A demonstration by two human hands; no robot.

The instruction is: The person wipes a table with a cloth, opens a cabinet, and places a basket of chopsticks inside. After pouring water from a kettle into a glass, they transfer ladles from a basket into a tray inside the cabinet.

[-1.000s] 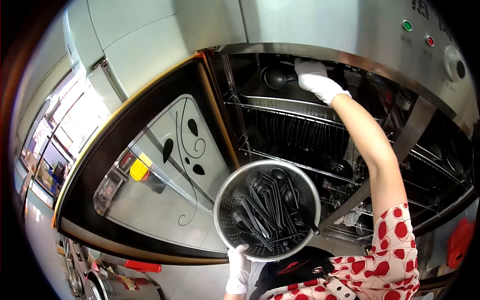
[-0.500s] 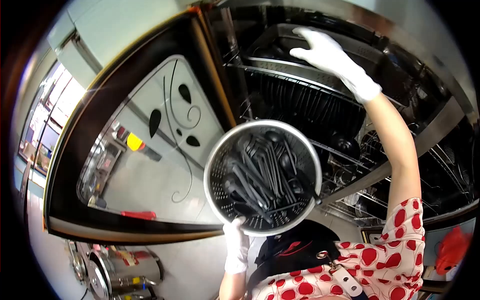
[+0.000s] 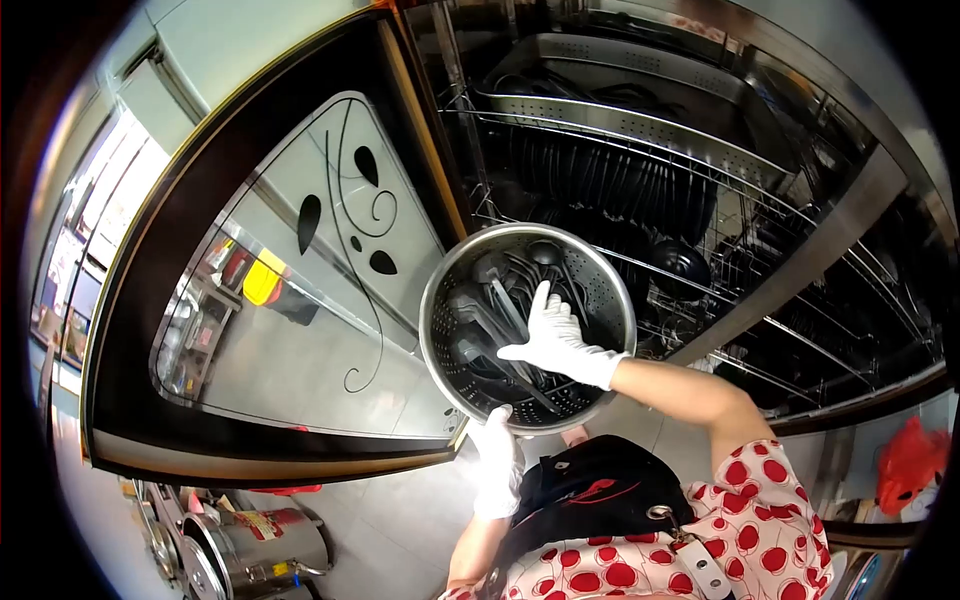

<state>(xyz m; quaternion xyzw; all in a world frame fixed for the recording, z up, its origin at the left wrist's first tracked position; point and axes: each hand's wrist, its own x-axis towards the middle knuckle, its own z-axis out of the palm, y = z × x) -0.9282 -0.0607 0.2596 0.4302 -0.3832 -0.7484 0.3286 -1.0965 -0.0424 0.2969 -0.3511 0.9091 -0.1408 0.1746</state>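
A round metal colander (image 3: 432, 345) with a perforated wall holds several dark ladles and other utensils (image 3: 497, 300). My left hand (image 3: 497, 462), in a white glove, grips its near rim, thumb over the edge. My right hand (image 3: 560, 340), also gloved in white, is over the utensils inside the colander, index finger and thumb stretched apart. Its other fingers are bent, and whether they touch a utensil is unclear. Beyond the colander, a perforated metal tray (image 3: 640, 122) with dark items stands on the upper rack of an open cabinet.
An open cabinet door (image 3: 300, 225) with a patterned glass panel stands at the left. Racks with dark plates (image 3: 610, 180) and a dark bowl (image 3: 680, 265) are at the right. A metal pot (image 3: 270, 545) is at lower left, a red bag (image 3: 912, 465) at right.
My right hand has moved from above the upper tray down into the colander. My left hand still holds the rim, and the colander sits slightly higher in view.
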